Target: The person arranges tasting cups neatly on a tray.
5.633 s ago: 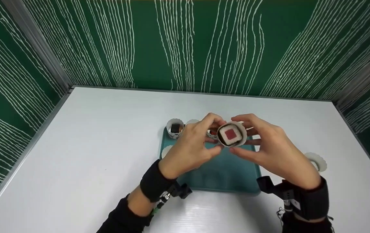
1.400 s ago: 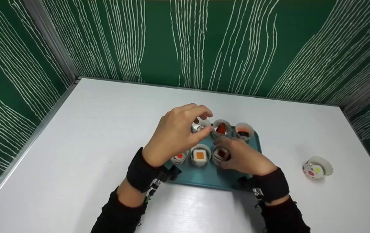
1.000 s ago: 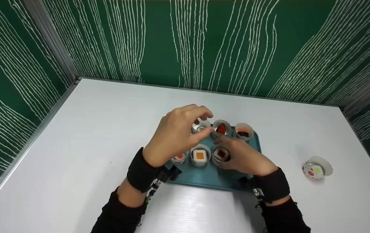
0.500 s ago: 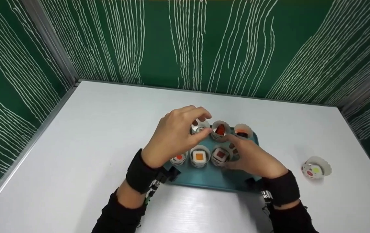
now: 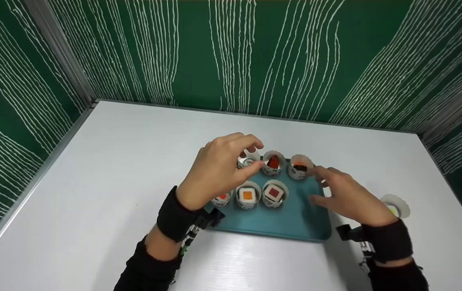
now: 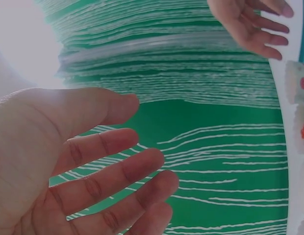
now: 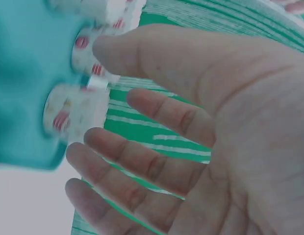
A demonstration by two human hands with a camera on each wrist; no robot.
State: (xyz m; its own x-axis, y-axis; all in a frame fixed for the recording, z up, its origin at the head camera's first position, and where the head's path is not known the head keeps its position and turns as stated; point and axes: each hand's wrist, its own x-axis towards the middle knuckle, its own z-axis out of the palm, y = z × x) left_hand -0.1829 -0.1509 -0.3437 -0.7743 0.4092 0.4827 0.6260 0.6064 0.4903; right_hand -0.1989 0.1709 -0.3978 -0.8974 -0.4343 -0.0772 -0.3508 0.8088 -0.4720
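Observation:
Over the left part of a teal tray hovers my left hand, fingers relaxed and holding nothing. My right hand is above the tray's right edge, also holding nothing, its fingers apart in the right wrist view. Paper cups with sushi pieces stand in two rows on the tray. The front row has a roll with a red square, one with an orange square, and one with a red-orange centre, partly hidden by my left hand. Behind them are a red-topped piece and an orange-and-black piece.
Another paper cup with a yellow-green-centred piece stands on the white table right of the tray, partly behind my right wrist. A back-row cup is partly covered by my left hand. Green walls with white lines enclose the table.
The cup with the red-square roll, earlier held up in both hands, now stands in the front row. My right hand has let go and moved right. My left hand has stayed nearly still lately.

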